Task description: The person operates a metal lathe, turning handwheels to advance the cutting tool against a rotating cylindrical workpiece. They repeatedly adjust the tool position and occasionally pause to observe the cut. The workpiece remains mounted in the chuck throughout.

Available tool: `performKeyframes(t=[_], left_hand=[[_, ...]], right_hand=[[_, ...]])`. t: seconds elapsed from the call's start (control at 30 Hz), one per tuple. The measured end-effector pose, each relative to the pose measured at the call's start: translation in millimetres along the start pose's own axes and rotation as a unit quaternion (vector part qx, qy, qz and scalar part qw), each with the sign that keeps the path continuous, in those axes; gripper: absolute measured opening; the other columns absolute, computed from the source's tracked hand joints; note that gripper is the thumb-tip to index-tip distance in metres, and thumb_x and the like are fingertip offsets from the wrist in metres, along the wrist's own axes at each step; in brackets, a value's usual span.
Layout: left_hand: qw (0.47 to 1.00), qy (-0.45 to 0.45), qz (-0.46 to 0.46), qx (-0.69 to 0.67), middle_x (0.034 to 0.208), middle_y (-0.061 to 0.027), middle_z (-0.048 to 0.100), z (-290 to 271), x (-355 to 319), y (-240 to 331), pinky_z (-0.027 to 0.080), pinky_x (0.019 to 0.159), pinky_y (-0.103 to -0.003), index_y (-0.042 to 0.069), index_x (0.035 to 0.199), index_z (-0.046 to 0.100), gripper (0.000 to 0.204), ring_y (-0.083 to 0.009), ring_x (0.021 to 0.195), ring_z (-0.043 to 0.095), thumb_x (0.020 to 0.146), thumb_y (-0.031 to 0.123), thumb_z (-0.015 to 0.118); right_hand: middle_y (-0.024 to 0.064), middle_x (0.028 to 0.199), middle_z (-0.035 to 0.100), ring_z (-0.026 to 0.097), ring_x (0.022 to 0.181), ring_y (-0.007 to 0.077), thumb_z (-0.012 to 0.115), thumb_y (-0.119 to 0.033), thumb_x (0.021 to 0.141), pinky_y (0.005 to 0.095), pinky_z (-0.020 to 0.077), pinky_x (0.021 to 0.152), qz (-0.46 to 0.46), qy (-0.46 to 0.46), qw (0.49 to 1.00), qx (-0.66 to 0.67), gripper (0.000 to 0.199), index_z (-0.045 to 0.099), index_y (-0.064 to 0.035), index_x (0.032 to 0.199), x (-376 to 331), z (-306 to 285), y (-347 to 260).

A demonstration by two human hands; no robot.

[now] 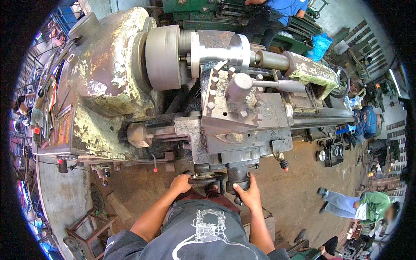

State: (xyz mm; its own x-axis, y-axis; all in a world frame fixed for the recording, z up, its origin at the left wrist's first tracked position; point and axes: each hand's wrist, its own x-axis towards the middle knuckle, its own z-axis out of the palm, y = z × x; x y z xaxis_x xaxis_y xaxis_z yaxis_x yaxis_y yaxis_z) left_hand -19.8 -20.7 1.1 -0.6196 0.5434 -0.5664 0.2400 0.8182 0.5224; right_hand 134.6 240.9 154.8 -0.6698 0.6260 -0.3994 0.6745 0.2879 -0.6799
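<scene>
I stand at a large metal lathe. My left hand is closed on the rim of a dark carriage handwheel, its fingertips partly hidden. My right hand grips the cross-slide handle, thumb on top. Above them stands the square tool post with several clamping bolts and a grey lever. A shiny turned workpiece with a wide flange runs between the chuck and the tailstock. The tool post sits close to the workpiece; I cannot tell whether a tool touches it.
At left is the headstock with peeling paint, hand tools lying on its side. Small levers jut from the front. A person in blue works at a green machine behind; another in green is at right. A wooden frame stands lower left.
</scene>
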Motion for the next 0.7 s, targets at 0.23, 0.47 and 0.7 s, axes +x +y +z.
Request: performKeyframes(t=[0.23,0.47,0.7], left_hand=[[0.999,0.04,-0.016,-0.013,0.122,-0.0227,0.063,5.9,-4.0,3.0,0.05,0.096,-0.046,0.004,0.113,0.067,0.044,-0.0403,0.116,0.059,0.076,0.025,0.076],[0.996,0.041,-0.062,-0.046,0.122,-0.0219,0.064,8.4,-3.6,7.6,0.05,0.096,-0.047,0.009,0.127,0.058,0.056,-0.0407,0.115,0.06,0.076,0.024,0.075],[0.998,0.026,-0.052,-0.02,0.116,-0.0235,0.067,-2.7,-7.5,16.8,0.051,0.095,-0.049,0.011,0.127,0.062,0.053,-0.0428,0.109,0.063,0.077,0.023,0.074]], right_hand=[[0.0308,0.134,0.056,0.054,0.128,0.0393,0.084,-0.034,0.077,0.0429,0.0431,0.107,0.001,-0.008,1.0,0.018,0.086,0.044,0.0044,0.143,5.2,-4.2,11.6],[0.0178,0.113,0.069,0.065,0.107,0.0235,0.074,-0.012,0.088,0.036,0.049,0.097,-0.061,0.204,0.969,0.125,0.04,0.063,0.0072,0.121,60.4,-63.4,20.7],[0.0161,0.086,0.073,0.07,0.077,0.0236,0.073,-0.018,0.088,0.0356,0.0543,0.072,-0.073,0.312,0.947,-0.004,0.027,0.069,0.0035,0.102,139.9,-111.1,24.6]])
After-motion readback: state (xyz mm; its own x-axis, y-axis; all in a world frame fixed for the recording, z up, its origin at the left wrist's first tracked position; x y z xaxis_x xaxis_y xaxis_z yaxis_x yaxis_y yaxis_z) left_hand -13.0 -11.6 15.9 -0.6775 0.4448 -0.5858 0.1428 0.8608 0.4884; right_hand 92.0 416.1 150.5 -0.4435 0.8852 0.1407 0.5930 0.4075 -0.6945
